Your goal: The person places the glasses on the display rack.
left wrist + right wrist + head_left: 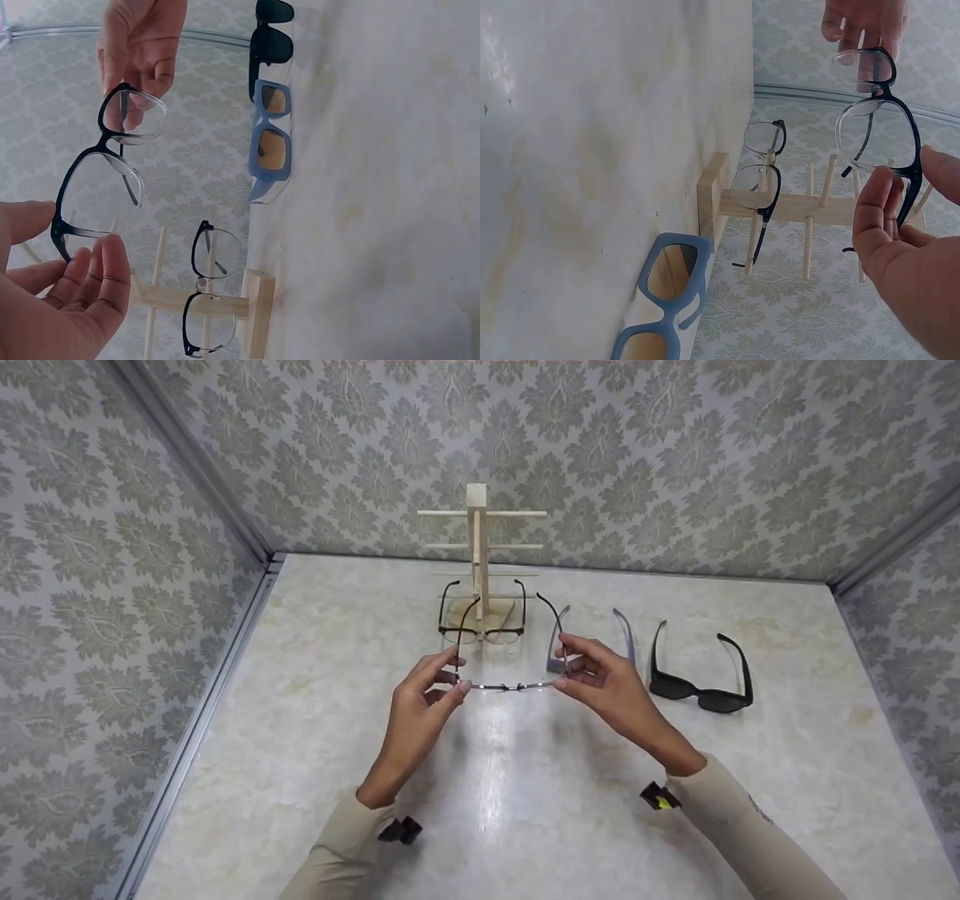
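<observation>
— Beige sleeves (739,829) enter at four and seven o'clock. Beyond?
— Pale counter (300,720); wooden stand (483,566) at twelve; black sunglasses (675,688) at three.
— And the clear-lensed glasses (510,687)?
— Raised, at six o'clock from the stand. Left grip (424,701) and right grip (606,679) each pinch one end of the frame, presumably to leave the lenses (97,191) untouched.
— Any brand?
— None I can read; the right sleeve's dark mark (760,810) is too small.
</observation>
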The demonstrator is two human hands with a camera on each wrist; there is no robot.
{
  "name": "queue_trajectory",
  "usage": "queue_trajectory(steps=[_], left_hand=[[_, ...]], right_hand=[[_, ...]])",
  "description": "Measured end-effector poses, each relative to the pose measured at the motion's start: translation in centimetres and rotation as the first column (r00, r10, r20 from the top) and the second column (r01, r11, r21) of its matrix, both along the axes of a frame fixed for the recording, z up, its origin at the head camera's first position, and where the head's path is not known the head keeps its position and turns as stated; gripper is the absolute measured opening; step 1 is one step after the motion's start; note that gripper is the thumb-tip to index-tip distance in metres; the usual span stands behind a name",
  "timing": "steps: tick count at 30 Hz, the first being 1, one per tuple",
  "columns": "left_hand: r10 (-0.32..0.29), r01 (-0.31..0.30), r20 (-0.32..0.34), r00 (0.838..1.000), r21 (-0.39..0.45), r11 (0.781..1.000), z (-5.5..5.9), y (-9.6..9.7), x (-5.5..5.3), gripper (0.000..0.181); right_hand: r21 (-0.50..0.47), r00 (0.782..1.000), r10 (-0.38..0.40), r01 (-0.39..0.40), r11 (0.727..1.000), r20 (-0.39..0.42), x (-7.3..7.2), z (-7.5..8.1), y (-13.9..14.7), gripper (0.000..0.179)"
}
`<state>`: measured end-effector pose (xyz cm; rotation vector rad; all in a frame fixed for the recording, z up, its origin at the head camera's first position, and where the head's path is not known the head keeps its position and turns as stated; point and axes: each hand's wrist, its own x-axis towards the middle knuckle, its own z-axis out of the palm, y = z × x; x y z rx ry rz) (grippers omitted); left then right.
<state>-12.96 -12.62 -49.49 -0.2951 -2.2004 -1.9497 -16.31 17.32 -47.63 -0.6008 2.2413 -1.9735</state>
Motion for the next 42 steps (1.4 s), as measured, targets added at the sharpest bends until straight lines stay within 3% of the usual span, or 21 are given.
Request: queue_trajectory(steps=[22, 42], left_hand=[[0.021, -0.021, -0.032, 0.999, 0.007, 1.000, 1.0, -0.6, -1.5, 0.053], [0.017, -0.017, 0.003, 1.000, -0.009, 1.000, 1.4, -1.0, -3.8, 0.050]], right_hand=[[-0.013, 1.000, -0.028, 0.028, 1.000, 0.006, -1.7, 1.3, -1.3, 0.065], [-0.006, 0.998, -0.066, 0.066, 0.998, -0.004, -3.5, 1.5, -1.8, 0.063]])
